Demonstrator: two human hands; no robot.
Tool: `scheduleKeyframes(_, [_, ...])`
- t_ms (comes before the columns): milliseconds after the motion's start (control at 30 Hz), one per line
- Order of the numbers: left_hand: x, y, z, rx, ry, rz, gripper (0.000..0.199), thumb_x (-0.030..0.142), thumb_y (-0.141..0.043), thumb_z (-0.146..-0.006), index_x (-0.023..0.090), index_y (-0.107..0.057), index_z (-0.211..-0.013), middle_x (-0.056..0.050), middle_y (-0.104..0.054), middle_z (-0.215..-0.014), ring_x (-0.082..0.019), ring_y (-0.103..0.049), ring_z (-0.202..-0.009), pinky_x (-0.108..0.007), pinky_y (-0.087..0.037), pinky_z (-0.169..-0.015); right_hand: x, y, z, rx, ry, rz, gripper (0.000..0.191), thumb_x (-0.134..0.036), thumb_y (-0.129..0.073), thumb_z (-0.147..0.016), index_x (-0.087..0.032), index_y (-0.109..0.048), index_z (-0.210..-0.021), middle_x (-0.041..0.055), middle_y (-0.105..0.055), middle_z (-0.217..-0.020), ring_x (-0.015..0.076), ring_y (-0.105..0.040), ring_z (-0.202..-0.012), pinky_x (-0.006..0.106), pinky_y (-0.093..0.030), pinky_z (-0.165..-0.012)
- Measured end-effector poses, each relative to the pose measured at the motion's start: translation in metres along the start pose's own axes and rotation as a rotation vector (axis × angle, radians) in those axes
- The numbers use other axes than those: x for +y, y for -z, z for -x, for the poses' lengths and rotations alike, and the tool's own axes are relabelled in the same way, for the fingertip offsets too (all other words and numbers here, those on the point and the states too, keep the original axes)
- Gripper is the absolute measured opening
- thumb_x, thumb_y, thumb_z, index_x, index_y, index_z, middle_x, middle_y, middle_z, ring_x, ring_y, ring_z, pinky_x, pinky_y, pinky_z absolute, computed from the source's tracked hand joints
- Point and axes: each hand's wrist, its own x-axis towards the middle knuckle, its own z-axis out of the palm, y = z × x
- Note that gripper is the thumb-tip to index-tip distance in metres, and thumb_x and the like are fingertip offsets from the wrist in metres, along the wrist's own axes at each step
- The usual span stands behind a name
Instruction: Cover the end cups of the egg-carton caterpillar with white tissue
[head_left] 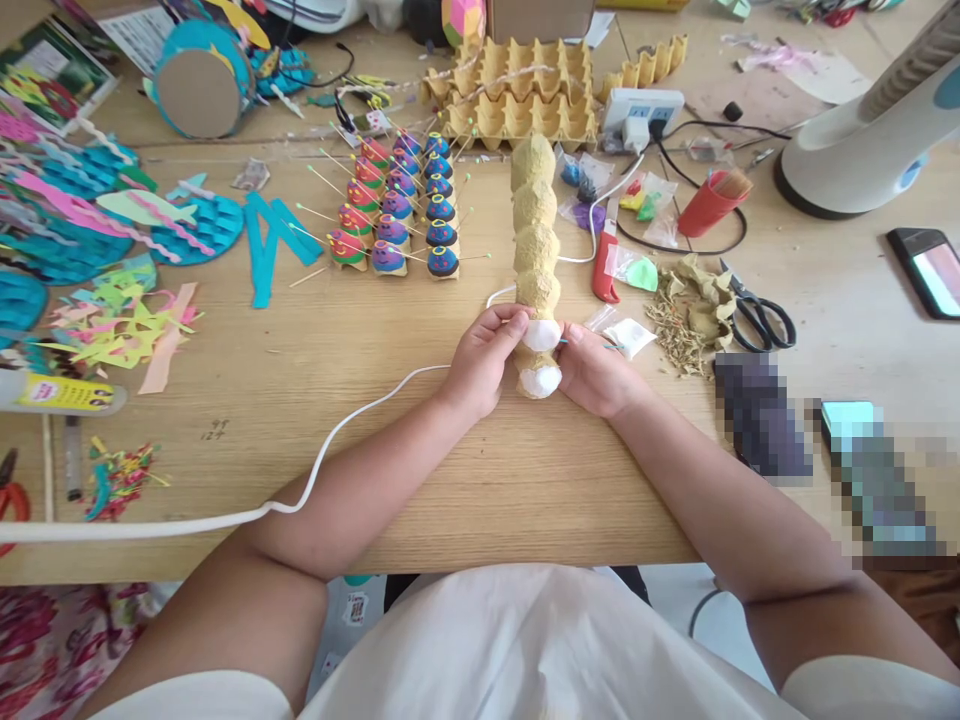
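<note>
A yellowish egg-carton strip (536, 245) with several bumps lies lengthwise before me. White clay (541, 381) covers the nearest bump, and a second white patch (543, 334) sits on the one behind it. My left hand (484, 355) grips the strip's left side, thumb by the second white patch. At the right side, my right hand (594, 368) has its fingers closed around a thin blue stick (611, 345), its tip near that patch. A small bag of white clay (631, 336) lies just beyond the right hand.
Painted egg-carton caterpillars (390, 205) with pins stand at back left. Egg cartons (525, 85) lie behind. To the right are a red-handled knife (606, 262), scissors (761, 315), carton scraps (686, 305) and phones (930, 270). A white cable (322, 450) crosses my left arm.
</note>
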Motion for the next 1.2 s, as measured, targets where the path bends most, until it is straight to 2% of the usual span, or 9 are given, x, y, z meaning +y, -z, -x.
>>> scheduleKeyframes(167, [0.006,-0.002,0.0,-0.015,0.055,0.009,0.045,0.062,-0.089,-0.082,0.023,-0.076,-0.099,0.001,-0.076,-0.089,-0.013,-0.069,-0.079,-0.026,-0.053,-0.07,0.003,-0.001,-0.001,0.063,-0.001,-0.011,0.044,-0.052,-0.101,-0.07,-0.023,-0.071,-0.086,-0.0016,-0.073,-0.078,0.0153,-0.066,-0.072,0.03,-0.057,-0.07])
scheduleKeyframes(367, [0.006,-0.003,0.001,-0.069,0.073,0.034,0.057,0.048,-0.105,-0.064,0.024,-0.074,-0.106,0.001,-0.082,-0.093,-0.014,-0.075,-0.083,-0.026,-0.057,-0.078,0.004,-0.003,-0.002,0.145,0.035,-0.058,0.048,-0.052,-0.103,-0.066,-0.022,-0.069,-0.083,-0.0034,-0.072,-0.073,0.0129,-0.065,-0.066,0.029,-0.059,-0.067])
scheduleKeyframes(567, [0.004,0.0,-0.002,-0.016,0.075,0.05,0.056,0.044,-0.105,-0.063,0.024,-0.074,-0.105,0.001,-0.083,-0.095,-0.014,-0.077,-0.085,-0.027,-0.058,-0.077,0.002,-0.005,0.0,0.099,0.053,0.027,0.048,-0.062,-0.095,-0.072,-0.023,-0.072,-0.087,-0.0009,-0.07,-0.076,0.0173,-0.067,-0.073,0.033,-0.061,-0.07])
scheduleKeyframes(733, [0.005,0.003,-0.005,-0.001,0.08,0.066,0.049,0.043,-0.104,-0.066,0.026,-0.076,-0.103,0.002,-0.082,-0.093,-0.014,-0.075,-0.082,-0.028,-0.058,-0.076,0.002,0.002,-0.001,0.137,0.208,0.309,0.049,-0.07,-0.087,-0.08,-0.024,-0.074,-0.082,-0.0002,-0.069,-0.076,0.0169,-0.065,-0.075,0.032,-0.057,-0.072])
scheduleKeyframes(833, [0.005,0.003,-0.006,0.016,0.073,0.078,0.049,0.041,-0.104,-0.064,0.026,-0.076,-0.101,0.003,-0.081,-0.09,-0.013,-0.074,-0.08,-0.028,-0.058,-0.075,-0.001,0.006,-0.002,0.223,0.339,0.507,0.052,-0.074,-0.077,-0.088,-0.023,-0.074,-0.077,0.0006,-0.068,-0.075,0.0162,-0.06,-0.073,0.032,-0.053,-0.071])
scheduleKeyframes(900, [0.005,0.003,-0.007,0.024,0.069,0.099,0.051,0.041,-0.105,-0.061,0.026,-0.076,-0.1,0.004,-0.081,-0.089,-0.013,-0.074,-0.079,-0.027,-0.057,-0.074,-0.005,0.006,-0.001,0.285,0.399,0.534,0.048,-0.07,-0.074,-0.092,-0.024,-0.074,-0.079,0.0001,-0.066,-0.072,0.0156,-0.058,-0.07,0.032,-0.049,-0.07])
scheduleKeyframes(967, [0.006,0.002,-0.007,0.022,0.068,0.117,0.054,0.042,-0.107,-0.059,0.026,-0.076,-0.1,0.004,-0.081,-0.091,-0.013,-0.074,-0.08,-0.026,-0.057,-0.073,-0.01,0.005,0.0,0.306,0.436,0.463,0.035,-0.06,-0.075,-0.094,-0.026,-0.072,-0.087,-0.0019,-0.062,-0.068,0.0151,-0.056,-0.067,0.032,-0.046,-0.068])
scheduleKeyframes(1067, [0.008,0.002,-0.006,0.013,0.078,0.111,0.05,0.047,-0.103,-0.066,0.026,-0.075,-0.102,0.003,-0.081,-0.096,-0.013,-0.075,-0.084,-0.027,-0.057,-0.075,-0.017,0.002,0.002,0.248,0.452,0.329,0.023,-0.047,-0.08,-0.089,-0.029,-0.066,-0.094,-0.006,-0.054,-0.063,0.0148,-0.053,-0.061,0.032,-0.043,-0.065])
scheduleKeyframes(1200, [0.008,0.0,-0.002,-0.015,0.113,0.124,0.038,0.053,-0.092,-0.082,0.026,-0.075,-0.103,0.001,-0.08,-0.099,-0.014,-0.076,-0.089,-0.027,-0.058,-0.078,-0.02,0.0,0.006,0.102,0.42,0.285,0.03,-0.044,-0.085,-0.083,-0.028,-0.06,-0.084,-0.0081,-0.047,-0.059,0.0119,-0.041,-0.053,0.031,-0.036,-0.058])
